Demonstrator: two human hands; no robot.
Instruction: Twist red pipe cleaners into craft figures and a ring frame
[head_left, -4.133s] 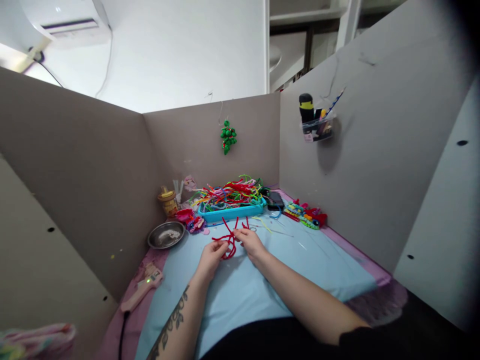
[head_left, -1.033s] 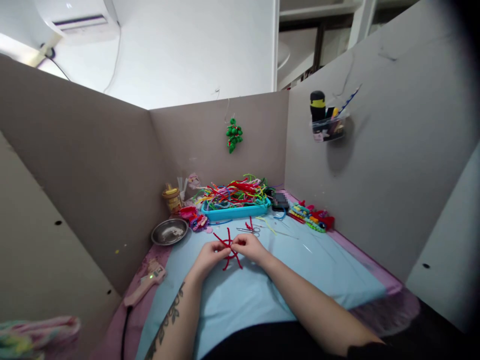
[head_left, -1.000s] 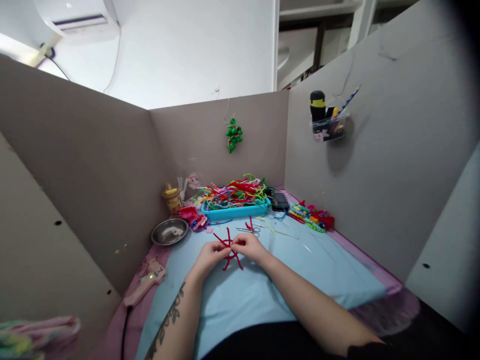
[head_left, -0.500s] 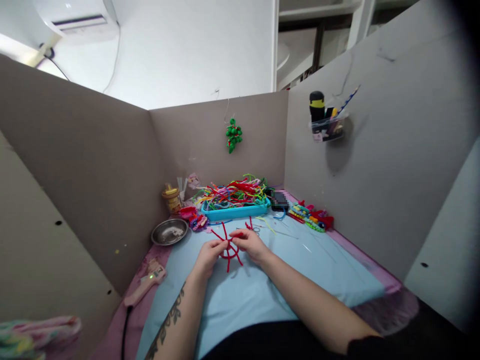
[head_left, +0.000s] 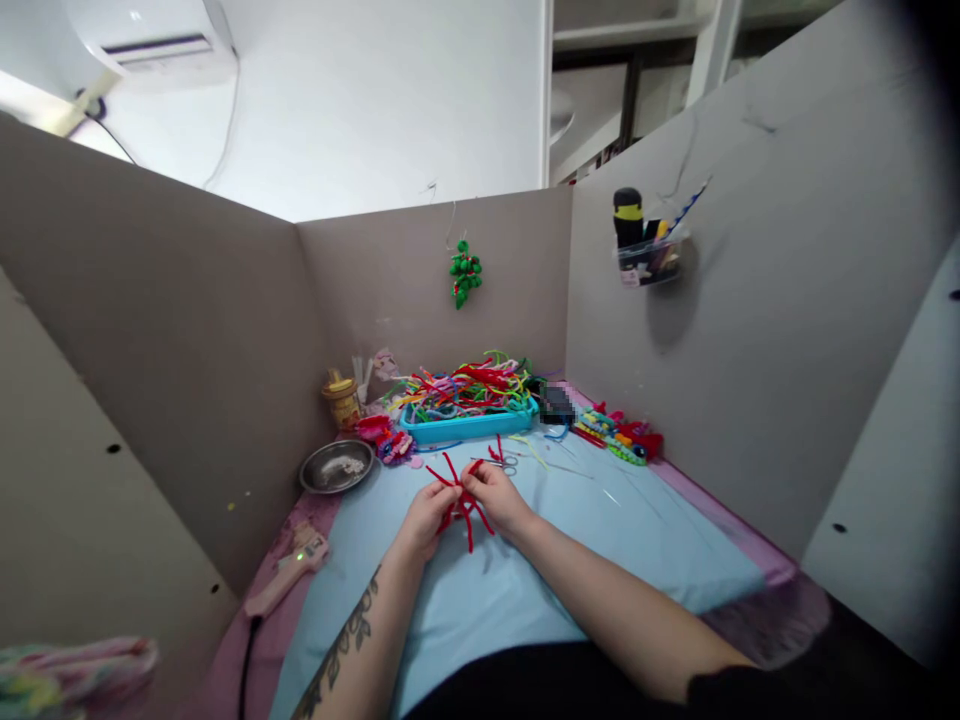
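Between my two hands, above the blue cloth, is a red pipe-cleaner shape with several arms sticking out and part of a ring around its middle. My left hand pinches it from the left, thumb and fingers closed. From the right, my right hand also has its fingertips closed on it, close to the centre. My fingers hide part of the ring. Just beyond my right hand lie a pair of scissors and a short red pipe-cleaner piece.
A blue tray heaped with coloured pipe cleaners stands at the back. On the left are a metal bowl and a pink glue gun with a lit green light. Colourful fuzzy pieces lie right. Grey panels enclose the table.
The red shape has turned and tilted between my hands, so its ring shows less. My left hand has rolled a little, and both hands sit slightly farther from the tray.
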